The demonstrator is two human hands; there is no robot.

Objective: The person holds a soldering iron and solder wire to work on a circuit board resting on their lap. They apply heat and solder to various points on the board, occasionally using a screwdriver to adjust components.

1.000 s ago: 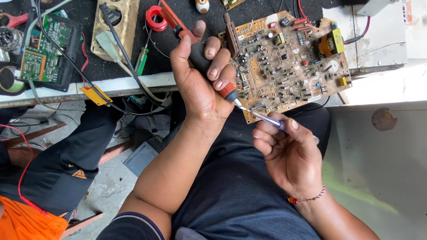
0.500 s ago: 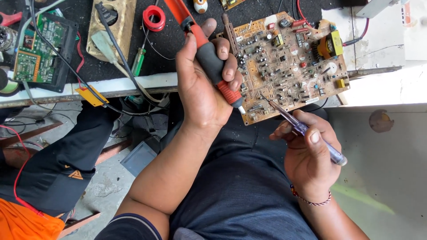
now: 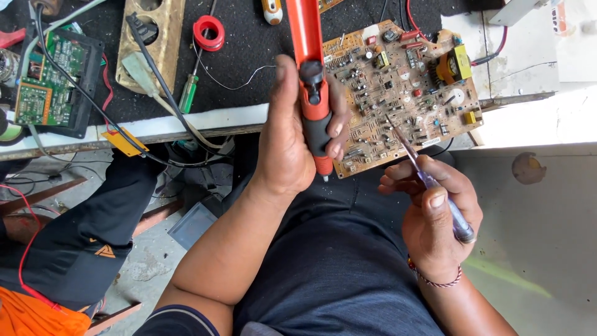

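My left hand (image 3: 287, 134) grips an orange and black pen-shaped tool (image 3: 309, 59), held upright with its tip pointing down toward my lap. My right hand (image 3: 435, 208) holds a thin screwdriver with a clear bluish handle (image 3: 435, 186); its metal tip rests on the brown circuit board (image 3: 410, 87). The board is crowded with small components and lies tilted over the bench edge, above my lap. The two hands are apart, one at each side of the board's lower corner.
On the black bench mat lie a green circuit board (image 3: 43, 87) in a black case, a red solder spool (image 3: 208, 32), a green-handled screwdriver (image 3: 188, 93), a wooden holder (image 3: 152, 43) and black cables. A white surface (image 3: 547, 56) lies right. Another person's dark-clothed leg (image 3: 93, 230) is at left.
My left hand has swung the orange tool from slanted to upright and lifted it. My right hand has slid down the screwdriver and set its tip on the board.
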